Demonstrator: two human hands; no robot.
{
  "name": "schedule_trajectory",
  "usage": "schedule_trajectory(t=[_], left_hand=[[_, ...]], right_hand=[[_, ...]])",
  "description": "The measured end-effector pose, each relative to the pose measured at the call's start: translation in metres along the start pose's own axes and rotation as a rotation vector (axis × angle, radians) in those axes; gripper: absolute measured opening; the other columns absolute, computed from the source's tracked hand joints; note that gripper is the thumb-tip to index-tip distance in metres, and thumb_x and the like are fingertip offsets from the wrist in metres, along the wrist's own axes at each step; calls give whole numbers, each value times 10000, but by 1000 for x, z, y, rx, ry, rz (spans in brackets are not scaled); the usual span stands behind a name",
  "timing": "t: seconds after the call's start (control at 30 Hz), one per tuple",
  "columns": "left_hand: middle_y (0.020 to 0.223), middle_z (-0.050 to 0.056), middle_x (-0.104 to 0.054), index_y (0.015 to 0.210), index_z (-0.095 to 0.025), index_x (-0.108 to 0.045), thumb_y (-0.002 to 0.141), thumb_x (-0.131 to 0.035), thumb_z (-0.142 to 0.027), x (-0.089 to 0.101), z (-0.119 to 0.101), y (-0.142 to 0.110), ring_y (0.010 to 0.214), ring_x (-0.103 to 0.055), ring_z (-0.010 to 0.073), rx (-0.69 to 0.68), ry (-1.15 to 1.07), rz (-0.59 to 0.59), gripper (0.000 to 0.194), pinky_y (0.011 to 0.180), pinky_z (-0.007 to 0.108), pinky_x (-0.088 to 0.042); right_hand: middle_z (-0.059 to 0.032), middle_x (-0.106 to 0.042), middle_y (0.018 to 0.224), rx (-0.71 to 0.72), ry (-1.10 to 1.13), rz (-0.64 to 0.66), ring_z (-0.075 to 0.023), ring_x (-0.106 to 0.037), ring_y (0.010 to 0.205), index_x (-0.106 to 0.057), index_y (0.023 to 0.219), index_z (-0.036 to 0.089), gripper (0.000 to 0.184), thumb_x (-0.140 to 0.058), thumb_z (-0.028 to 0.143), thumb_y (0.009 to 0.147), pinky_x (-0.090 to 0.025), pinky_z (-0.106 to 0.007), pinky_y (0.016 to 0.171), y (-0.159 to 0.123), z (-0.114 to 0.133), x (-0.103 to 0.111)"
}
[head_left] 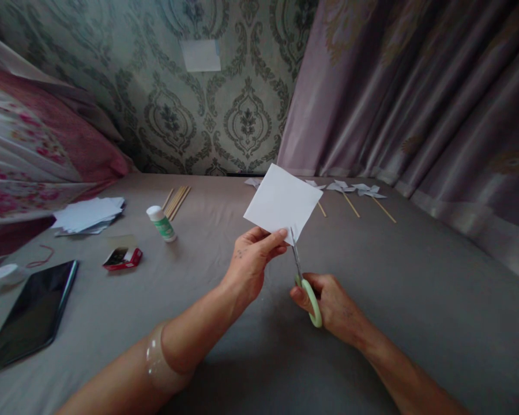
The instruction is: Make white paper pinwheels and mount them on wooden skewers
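Note:
A square sheet of white paper [283, 199] is held up with one corner pointing down toward me. My left hand [257, 256] pinches it near that lower corner, thumb on top. In my right hand [331, 302] is a pair of scissors [313, 302] with pale green handles, my thumb and fingers through the loops. The blades meet the paper's lower corner, just right of my left thumb. How far they have cut in I cannot make out.
Paper pinwheels on sticks [348, 196] lie at the back right. On the left are wooden sticks [179, 202], a glue stick [161, 223], a small red box [123, 257], stacked paper [90, 213], a dark tablet [32, 314] and a roll of tape [6, 275].

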State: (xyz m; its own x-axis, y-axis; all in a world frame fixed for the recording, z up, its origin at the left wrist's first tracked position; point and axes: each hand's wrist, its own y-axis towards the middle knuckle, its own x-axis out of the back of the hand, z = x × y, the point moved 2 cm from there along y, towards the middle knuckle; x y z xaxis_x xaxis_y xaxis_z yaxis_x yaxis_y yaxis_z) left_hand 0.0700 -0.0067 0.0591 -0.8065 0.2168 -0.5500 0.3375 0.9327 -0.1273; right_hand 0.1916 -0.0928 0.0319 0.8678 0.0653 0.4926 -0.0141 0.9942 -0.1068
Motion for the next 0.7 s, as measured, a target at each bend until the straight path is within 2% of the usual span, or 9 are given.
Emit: schedule_trajectory(t=[0.7], left_hand=[[708,25,-679,702,-111,-708,591,-831,-213,0,-3,-1,592,-586,78,-6,17,-10,194,643,218,-475]], right_hand=[[57,-321,536,-3,48,-66,-93,-281,534,-404,554,199,525,-589,655,738,-262,-248,478,2,-3,-3]])
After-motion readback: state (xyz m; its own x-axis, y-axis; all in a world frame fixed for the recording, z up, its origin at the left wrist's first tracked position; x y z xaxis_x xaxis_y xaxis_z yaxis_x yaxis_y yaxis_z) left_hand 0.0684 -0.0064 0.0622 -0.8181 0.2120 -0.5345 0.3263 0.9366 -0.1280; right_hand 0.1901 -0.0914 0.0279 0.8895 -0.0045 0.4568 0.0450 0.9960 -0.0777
